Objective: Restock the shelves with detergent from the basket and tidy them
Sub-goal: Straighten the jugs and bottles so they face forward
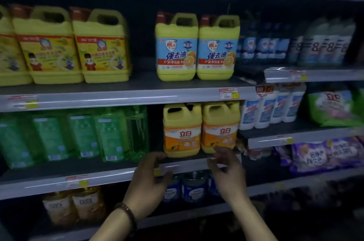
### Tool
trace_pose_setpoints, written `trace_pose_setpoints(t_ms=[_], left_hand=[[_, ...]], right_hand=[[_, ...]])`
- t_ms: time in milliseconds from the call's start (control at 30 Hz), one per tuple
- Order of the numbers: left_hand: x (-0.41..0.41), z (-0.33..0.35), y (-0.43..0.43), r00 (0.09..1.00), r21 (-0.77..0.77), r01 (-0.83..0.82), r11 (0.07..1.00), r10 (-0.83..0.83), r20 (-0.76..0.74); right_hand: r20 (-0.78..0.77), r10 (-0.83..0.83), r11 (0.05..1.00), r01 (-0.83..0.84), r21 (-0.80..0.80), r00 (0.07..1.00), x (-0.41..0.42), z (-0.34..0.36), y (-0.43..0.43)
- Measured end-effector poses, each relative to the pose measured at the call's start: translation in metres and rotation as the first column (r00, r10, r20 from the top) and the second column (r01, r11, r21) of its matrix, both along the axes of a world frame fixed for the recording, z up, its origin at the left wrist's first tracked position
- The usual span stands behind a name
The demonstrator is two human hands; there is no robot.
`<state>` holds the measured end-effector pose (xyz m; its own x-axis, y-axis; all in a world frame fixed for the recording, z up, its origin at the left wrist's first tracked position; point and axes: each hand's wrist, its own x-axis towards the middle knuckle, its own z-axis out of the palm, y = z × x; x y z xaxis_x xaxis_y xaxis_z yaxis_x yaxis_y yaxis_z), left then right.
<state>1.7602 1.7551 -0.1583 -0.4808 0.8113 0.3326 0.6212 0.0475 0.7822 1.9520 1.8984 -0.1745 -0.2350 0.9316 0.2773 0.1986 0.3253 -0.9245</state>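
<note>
On a dark shelf board [78, 170], upright and touching side by side, a pair of orange-labelled yellow jugs [183, 134], with a row of green refill pouches [84, 136] to their left across a small gap. Directly above the jugs, on the next board up [137, 87], two blue-labelled yellow jugs [197, 47], and up-left of them, bigger yellow-labelled jugs [74, 45]. Right of the jugs, on a neighbouring board [275, 132], white bottles [271, 106] and a green bag [332, 108]; above-right, dark blue bottles [264, 45] and pale bottles [327, 43]; just below, blue jars [194, 187]; below-left, amber bottles [74, 205]; below-right, purple bags [323, 154].
</note>
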Motion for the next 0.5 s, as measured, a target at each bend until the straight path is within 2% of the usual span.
trace_pose_setpoints(t_ms=[67,167,300,367,500], left_hand=[[0.005,-0.007,0.02,0.999,-0.01,0.019,1.0,-0.019,-0.036],[0.009,-0.009,0.054,0.997,0.02,0.073,0.997,-0.073,-0.011],[-0.012,-0.016,0.101,0.984,0.185,-0.024,0.982,-0.009,0.177],[-0.021,-0.016,0.12,0.961,0.186,-0.051,0.981,-0.002,0.275],[-0.031,-0.025,0.148,0.917,0.182,-0.062,0.981,-0.016,0.398]], right_hand=[[-0.017,-0.001,1.0,0.001,-0.028,1.0,-0.005,-0.018,0.023],[-0.071,-0.012,0.999,0.01,-0.034,0.997,-0.014,-0.038,0.055],[-0.069,0.06,0.998,-0.058,0.024,0.996,-0.034,-0.059,0.082],[-0.048,0.118,0.992,-0.116,0.049,0.992,-0.045,-0.071,0.082],[-0.045,0.111,0.99,-0.106,0.097,0.993,-0.06,-0.093,0.077]])
